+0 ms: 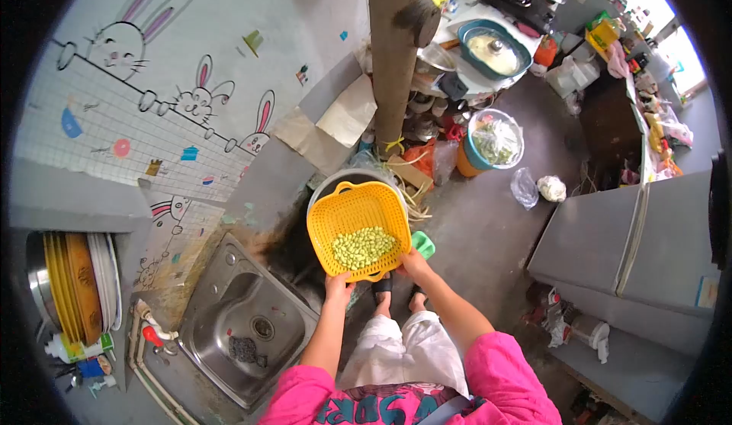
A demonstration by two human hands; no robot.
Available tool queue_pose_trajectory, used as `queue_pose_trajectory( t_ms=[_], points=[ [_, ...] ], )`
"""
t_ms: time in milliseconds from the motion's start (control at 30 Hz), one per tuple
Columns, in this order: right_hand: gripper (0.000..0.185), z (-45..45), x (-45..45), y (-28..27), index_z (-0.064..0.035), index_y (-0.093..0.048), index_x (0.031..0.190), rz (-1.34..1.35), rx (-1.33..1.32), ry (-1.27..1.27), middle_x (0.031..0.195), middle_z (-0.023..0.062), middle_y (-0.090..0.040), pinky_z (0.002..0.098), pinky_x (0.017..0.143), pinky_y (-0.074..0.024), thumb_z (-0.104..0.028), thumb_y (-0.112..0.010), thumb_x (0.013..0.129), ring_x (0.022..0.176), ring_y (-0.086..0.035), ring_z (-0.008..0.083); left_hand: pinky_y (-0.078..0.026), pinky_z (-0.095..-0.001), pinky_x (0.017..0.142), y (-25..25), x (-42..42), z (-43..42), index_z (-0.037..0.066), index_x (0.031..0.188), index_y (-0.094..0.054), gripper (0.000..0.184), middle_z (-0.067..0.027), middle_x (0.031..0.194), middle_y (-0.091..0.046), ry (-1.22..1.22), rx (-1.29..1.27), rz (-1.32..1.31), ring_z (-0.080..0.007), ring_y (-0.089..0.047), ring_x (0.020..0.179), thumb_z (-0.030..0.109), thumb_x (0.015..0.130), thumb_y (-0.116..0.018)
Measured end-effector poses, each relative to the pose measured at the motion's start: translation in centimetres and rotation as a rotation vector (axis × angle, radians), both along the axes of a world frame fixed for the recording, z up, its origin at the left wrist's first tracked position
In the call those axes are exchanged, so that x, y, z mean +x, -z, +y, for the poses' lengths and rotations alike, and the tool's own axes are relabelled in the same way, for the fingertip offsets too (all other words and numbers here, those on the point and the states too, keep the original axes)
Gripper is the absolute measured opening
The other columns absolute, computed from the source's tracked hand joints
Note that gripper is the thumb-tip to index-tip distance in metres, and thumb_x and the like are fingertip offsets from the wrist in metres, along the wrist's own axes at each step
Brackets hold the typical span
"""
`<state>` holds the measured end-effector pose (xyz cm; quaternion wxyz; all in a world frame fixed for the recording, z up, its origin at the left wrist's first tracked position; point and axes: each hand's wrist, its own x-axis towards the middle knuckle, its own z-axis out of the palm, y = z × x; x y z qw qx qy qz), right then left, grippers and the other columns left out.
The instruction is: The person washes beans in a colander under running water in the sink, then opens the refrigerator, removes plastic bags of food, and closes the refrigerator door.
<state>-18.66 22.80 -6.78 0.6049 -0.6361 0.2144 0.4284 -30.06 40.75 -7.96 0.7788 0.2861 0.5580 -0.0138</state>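
A yellow plastic colander (335,223) is held out in front of me, above a large round metal pot (357,175) that it partly hides. Pale green shelled beans (364,248) lie in a heap at its near end. My left hand (338,286) grips the near left corner, its fingers partly hidden beneath the rim. At the near right corner, my right hand (414,263) is closed on the rim. A green plastic object (422,245) shows just beyond my right hand, lower down.
To the left is a steel sink (252,326) with a scouring pad (245,351) in it and a red-handled tap (152,336). A bucket with a bag-filled basin (494,139) stands ahead right. A wooden post (398,59) rises behind the pot. A grey fridge (610,234) stands right.
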Motion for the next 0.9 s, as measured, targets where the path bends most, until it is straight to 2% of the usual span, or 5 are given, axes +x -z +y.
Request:
queue_pose_trajectory(
  t_ms=[167,200,567,767,900],
  points=[
    [0.032,2.1,2.6,5.2,-0.0064,-0.048,0.108,0.005,0.008,0.074,0.083,0.0043,-0.058,0.025,0.053,-0.0459,-0.003,-0.046,0.076,0.067,-0.057,0.0151,-0.046,-0.0409,0.076,5.7,2.1,0.9,0.008,0.114,-0.041,0.05,-0.0097,0.109,-0.049,-0.134,-0.012,-0.055,-0.0276,-0.05,0.097,-0.012,0.068,-0.044],
    [0.038,2.0,2.9,8.8,-0.0104,-0.046,0.113,0.05,0.019,0.031,0.097,0.0047,-0.057,0.0293,0.064,-0.0503,0.001,-0.045,0.077,0.08,-0.059,0.0179,-0.046,-0.0417,0.078,7.0,2.5,1.3,0.006,0.115,-0.041,0.05,-0.0103,0.11,-0.049,-0.133,-0.014,-0.08,-0.0281,-0.05,0.099,-0.012,0.068,-0.044],
    [0.037,3.3,6.1,15.1,-0.0056,-0.047,0.11,0.06,0.162,0.121,0.096,0.0075,-0.057,0.0333,0.067,-0.0516,0.008,-0.046,0.075,0.084,-0.058,0.0234,-0.042,-0.0361,0.086,14.7,4.9,1.3,0.006,0.117,-0.04,0.05,-0.009,0.115,-0.049,-0.176,0.048,-0.157,-0.0238,-0.049,0.104,-0.015,0.072,-0.043],
    [0.04,2.9,6.8,16.4,-0.0008,-0.045,0.111,-0.226,-0.35,-0.388,0.1,0.0124,-0.057,0.0326,0.065,-0.0496,-0.007,-0.057,0.074,0.088,-0.058,0.0241,-0.045,-0.0331,0.078,15.6,4.6,0.5,0.006,0.111,-0.042,0.045,-0.0078,0.107,-0.052,-0.117,0.102,-0.005,-0.0212,-0.053,0.096,-0.013,0.071,-0.05],
    [0.047,3.4,6.8,14.3,0.0031,-0.043,0.111,-0.37,-0.526,-0.437,0.099,0.0212,-0.057,0.0375,0.078,-0.0443,-0.009,-0.059,0.069,0.093,-0.054,0.0349,-0.044,-0.034,0.079,16.6,4.2,0.5,0.006,0.112,-0.041,0.041,-0.007,0.107,-0.051,-0.029,0.198,0.008,-0.0211,-0.052,0.097,-0.008,0.075,-0.052]
  ],
)
